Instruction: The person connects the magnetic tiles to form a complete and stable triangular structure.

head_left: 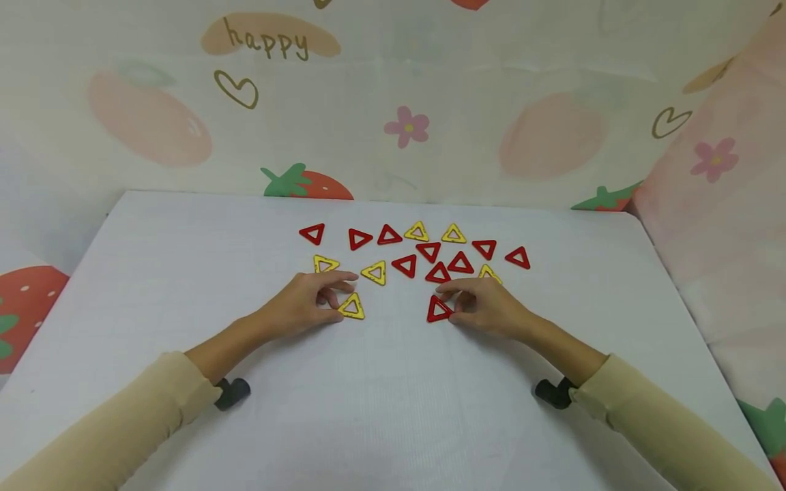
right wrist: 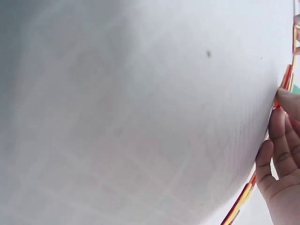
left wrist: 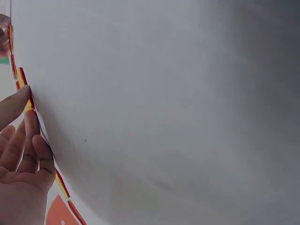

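In the head view my left hand [head_left: 305,305] pinches a hollow yellow triangle tile [head_left: 359,310] by its left side, thumb at the lower corner. My right hand [head_left: 488,307] holds a hollow red triangle tile [head_left: 432,311] by its right side between thumb and fingers. Both tiles are near the table surface, a gap apart, points facing away from me. From the left wrist, the left thumb [left wrist: 21,99] and a finger meet at a tile seen edge-on. The right wrist view likewise has the right thumb [right wrist: 288,101] against an edge-on red tile [right wrist: 286,77].
Beyond the hands, several red tiles [head_left: 404,274] and yellow tiles [head_left: 382,273] lie scattered on the white table [head_left: 393,409]. One yellow tile [head_left: 487,271] is partly covered by the right hand. A patterned cloth [head_left: 368,102] hangs behind the table.
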The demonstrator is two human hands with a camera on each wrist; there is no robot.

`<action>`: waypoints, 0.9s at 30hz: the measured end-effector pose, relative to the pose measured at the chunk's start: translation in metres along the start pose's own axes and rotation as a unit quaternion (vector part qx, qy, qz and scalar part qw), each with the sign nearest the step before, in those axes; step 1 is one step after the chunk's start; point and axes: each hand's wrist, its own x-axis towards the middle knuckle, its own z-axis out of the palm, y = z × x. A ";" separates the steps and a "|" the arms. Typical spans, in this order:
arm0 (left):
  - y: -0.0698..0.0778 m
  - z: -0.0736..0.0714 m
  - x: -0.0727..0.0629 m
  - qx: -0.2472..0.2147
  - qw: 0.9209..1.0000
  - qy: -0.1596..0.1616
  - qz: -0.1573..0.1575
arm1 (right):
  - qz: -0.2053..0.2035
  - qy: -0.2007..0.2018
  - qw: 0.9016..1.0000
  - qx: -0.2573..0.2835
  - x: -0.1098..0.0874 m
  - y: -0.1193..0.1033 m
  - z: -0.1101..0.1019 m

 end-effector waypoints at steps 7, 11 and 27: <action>0.004 0.005 0.003 -0.003 1.000 0.001 0.015 | -0.005 -0.002 1.000 0.005 0.002 -0.003 0.002; 0.006 0.009 0.005 0.002 1.000 0.000 0.020 | -0.007 -0.005 1.000 0.005 0.003 -0.005 0.004; 0.014 0.021 0.010 0.006 1.000 -0.004 0.021 | -0.023 0.000 1.000 -0.012 0.008 -0.010 0.013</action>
